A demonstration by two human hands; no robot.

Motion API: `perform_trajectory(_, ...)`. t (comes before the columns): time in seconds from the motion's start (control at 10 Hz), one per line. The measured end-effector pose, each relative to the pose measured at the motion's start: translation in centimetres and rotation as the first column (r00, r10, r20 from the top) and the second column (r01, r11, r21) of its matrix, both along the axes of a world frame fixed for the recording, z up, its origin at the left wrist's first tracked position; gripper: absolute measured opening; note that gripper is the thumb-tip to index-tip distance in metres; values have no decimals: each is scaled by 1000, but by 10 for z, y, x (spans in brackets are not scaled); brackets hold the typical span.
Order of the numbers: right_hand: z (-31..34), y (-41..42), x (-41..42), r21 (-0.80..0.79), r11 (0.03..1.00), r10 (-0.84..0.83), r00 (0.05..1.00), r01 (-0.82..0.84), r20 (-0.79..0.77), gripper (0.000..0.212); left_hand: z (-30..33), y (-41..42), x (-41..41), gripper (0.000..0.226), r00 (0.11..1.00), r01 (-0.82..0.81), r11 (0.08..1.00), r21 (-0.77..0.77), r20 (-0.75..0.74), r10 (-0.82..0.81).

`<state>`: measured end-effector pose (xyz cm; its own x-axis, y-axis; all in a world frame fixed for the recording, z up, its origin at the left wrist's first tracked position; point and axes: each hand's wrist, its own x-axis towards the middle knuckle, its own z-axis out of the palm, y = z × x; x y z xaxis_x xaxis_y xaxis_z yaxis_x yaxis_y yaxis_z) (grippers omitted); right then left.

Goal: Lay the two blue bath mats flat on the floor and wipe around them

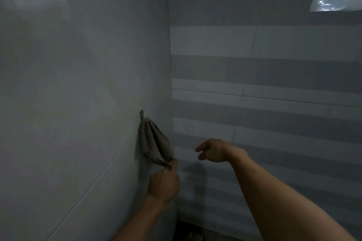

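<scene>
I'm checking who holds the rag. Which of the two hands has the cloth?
The left hand: its fingers pinch the lower end of the grey cloth hanging on the plain wall. The right hand holds nothing.

The person is wearing nothing on both forearms: the left hand [163,183] and the right hand [212,150] are showing no sleeves, gloves, rings or watch.

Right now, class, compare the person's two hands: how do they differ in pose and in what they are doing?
The left hand pinches the bottom of the grey cloth hanging on the wall; the right hand holds nothing. The left hand is lower, by the plain wall; the right hand hangs higher, before the striped wall. Both are bare.
</scene>
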<state>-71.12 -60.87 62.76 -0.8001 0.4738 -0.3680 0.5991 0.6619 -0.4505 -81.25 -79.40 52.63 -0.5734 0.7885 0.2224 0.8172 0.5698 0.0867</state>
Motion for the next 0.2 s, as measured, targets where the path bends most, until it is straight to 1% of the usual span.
perform_trajectory(0.1, -26, 17, 55, -54, 986, -158, 986, 160, 46, 43, -6, 26, 5, 61, 998, 54, 997, -54, 34, -52)
perform_trajectory(0.2, -76, 8, 127, -83, 922, -374, 926, 377, 54, 35, -28, 32, 13, 53, 987, 80, 982, -170, 151, -54)
